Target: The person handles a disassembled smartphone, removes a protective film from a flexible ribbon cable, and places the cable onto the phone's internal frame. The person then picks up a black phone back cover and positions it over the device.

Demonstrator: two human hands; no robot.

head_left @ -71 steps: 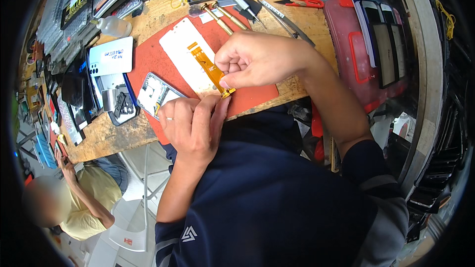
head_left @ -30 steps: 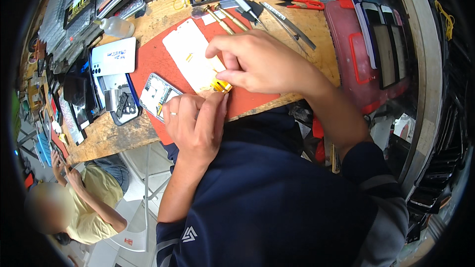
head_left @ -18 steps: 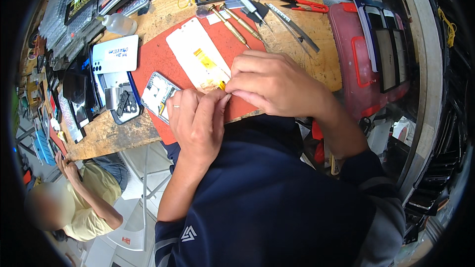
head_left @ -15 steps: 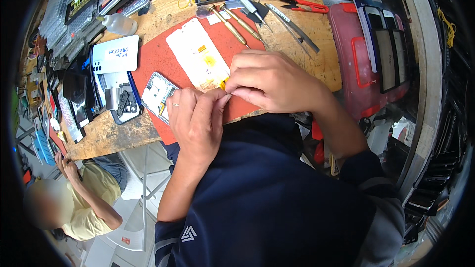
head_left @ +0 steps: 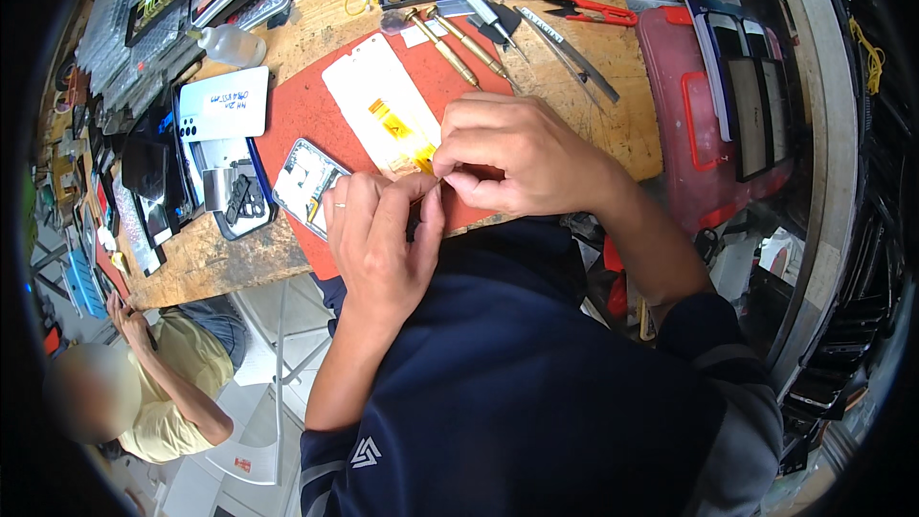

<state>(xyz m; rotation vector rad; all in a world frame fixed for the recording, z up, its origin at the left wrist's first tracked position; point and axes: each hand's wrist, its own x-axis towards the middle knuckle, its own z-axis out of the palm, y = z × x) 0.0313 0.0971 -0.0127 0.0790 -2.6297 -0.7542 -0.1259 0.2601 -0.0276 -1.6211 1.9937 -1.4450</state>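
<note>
A white flat panel (head_left: 360, 77), shaped like a phone screen seen from its back, lies tilted on the red mat (head_left: 299, 115). Along its near half runs a shiny orange-yellow flex cable (head_left: 400, 132). At the panel's near end the fingertips of my left hand (head_left: 378, 239) and my right hand (head_left: 507, 148) meet in a pinch. Whatever thin thing they hold is hidden between the fingers. Just beyond my left knuckles rests an opened phone body (head_left: 308, 182) with its inner parts showing.
Brass-coloured screwdrivers (head_left: 450, 53), grey tweezers (head_left: 574, 57) and red-handled cutters (head_left: 592, 11) lie past the mat. Left stand a pale phone back cover (head_left: 225, 103) and a small bottle (head_left: 233, 46). A reddish case (head_left: 675, 115) is at right. Another person (head_left: 177, 373) sits lower left.
The flex cable now shows as a longer, flatter strip across the panel. My fingertips have shifted slightly, and my left thumb stands farther from the fingers.
</note>
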